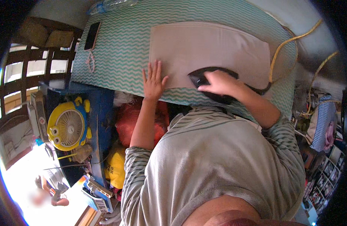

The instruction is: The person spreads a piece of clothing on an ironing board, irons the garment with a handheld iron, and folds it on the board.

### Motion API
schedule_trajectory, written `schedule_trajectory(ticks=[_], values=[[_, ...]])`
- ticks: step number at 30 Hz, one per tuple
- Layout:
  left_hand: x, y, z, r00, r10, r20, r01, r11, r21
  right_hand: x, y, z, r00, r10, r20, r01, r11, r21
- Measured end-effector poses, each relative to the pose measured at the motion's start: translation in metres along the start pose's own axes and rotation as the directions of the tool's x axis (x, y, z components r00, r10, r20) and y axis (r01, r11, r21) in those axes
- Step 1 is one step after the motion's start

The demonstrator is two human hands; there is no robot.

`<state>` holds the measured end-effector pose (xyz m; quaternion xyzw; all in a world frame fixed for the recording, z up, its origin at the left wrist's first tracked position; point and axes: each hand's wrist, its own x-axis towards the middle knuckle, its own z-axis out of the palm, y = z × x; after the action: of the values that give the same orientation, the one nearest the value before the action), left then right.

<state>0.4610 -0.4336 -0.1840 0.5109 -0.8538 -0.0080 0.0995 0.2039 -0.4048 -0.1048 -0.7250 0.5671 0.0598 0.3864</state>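
A light beige cloth lies spread out on a table cover with green and white zigzags. My right hand grips a black clothes iron, which rests over the cloth's near edge. The iron's tip points to the left, and its dark cord leads off to the right. My left hand lies flat, palm down and fingers apart, at the near left corner of the cloth. It holds nothing.
A smartphone and a beaded strap lie at the left. A clear plastic bottle is at the far edge. The yellow cord arches at the right. A yellow fan stands left, and a person sits beyond the doorway.
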Motion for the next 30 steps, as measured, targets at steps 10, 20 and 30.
schedule_trajectory(ticks=[10,20,30], values=[[-0.008,-0.009,0.024,0.996,-0.070,0.056,0.065,0.995,0.072,-0.085,0.224,-0.091,0.659,0.665,-0.352,-0.358,0.688,0.631],[-0.008,-0.005,0.013,0.993,-0.107,0.045,0.107,0.994,-0.001,-0.044,0.128,-0.087,0.897,0.371,-0.238,-0.261,0.883,0.391],[-0.007,-0.006,0.018,0.986,-0.151,0.076,0.153,0.988,-0.023,0.067,0.081,-0.112,0.960,0.082,-0.268,-0.007,0.963,0.269]])
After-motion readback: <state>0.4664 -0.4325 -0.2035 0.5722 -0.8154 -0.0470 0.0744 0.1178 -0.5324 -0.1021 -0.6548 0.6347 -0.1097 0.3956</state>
